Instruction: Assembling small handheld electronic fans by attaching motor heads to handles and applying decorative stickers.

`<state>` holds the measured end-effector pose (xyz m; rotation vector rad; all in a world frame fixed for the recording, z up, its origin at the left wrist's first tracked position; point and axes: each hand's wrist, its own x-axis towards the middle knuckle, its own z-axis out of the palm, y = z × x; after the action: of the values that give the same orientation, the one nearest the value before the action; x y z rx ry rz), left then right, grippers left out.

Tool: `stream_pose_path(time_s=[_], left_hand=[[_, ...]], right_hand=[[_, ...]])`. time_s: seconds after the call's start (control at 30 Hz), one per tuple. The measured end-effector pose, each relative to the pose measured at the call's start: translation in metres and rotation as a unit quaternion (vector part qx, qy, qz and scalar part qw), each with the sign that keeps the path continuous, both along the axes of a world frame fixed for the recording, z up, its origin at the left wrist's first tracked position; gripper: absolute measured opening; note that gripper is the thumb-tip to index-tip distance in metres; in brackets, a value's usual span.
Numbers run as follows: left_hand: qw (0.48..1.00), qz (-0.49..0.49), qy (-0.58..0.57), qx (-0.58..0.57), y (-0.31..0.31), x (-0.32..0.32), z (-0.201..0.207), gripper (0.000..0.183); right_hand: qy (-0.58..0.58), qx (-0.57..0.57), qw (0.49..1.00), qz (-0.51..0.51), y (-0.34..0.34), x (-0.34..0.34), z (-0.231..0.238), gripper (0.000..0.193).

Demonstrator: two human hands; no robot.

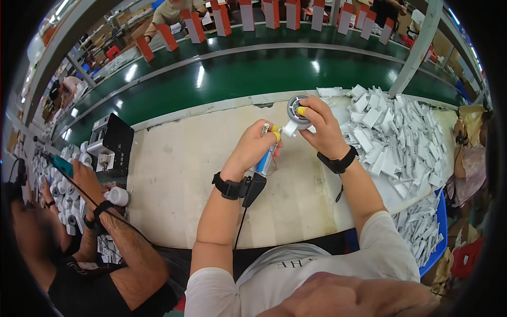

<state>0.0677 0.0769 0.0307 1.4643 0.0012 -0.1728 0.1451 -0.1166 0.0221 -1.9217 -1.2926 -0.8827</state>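
Over the table, my right hand (pixel 325 127) grips a round grey-and-white head (pixel 293 118), which looks like that of a small handheld fan. Its open face shows dark inner parts, and a short white neck juts toward my left hand (pixel 251 148). That hand is closed around a slim white handle piece with a blue cylinder (pixel 262 162), probably a battery, showing below the fingers. A small circuit board (pixel 265 128) sticks up beside the left fingertips. Yellow finger covers sit on fingers of both hands. The fingers partly hide where neck and handle meet.
White plastic half-shells (pixel 375 137) are heaped at right, with more in a blue bin (pixel 437 232) below. Beyond the table runs a green conveyor (pixel 237 74); red-and-white boxes (pixel 222 21) line its far side. At left are a black device (pixel 113 142) and a co-worker's arm (pixel 119 227) with a teal tool (pixel 62 165).
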Motion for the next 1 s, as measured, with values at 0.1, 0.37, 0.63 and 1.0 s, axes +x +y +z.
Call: stream_pose_path(time_s=[0.1,0.37,0.63,1.0], left_hand=[[1.0,-0.005,-0.008,-0.001,-0.002,-0.002,-0.002,0.019],[0.999,-0.013,0.0,-0.033,-0.002,-0.003,0.001,0.014],[0.997,0.006,-0.047,0.055,-0.004,-0.004,0.0,0.015],[0.933,0.015,-0.18,0.31,-0.005,-0.012,0.002,0.023]], right_hand=[[-0.029,0.002,1.0,-0.002,0.0,0.0,-0.002,0.054],[-0.065,0.004,0.998,0.004,-0.002,0.003,-0.003,0.055],[-0.017,0.0,0.999,0.048,-0.005,0.004,-0.003,0.062],[0.403,-0.022,0.895,0.191,-0.021,-0.008,0.021,0.061]])
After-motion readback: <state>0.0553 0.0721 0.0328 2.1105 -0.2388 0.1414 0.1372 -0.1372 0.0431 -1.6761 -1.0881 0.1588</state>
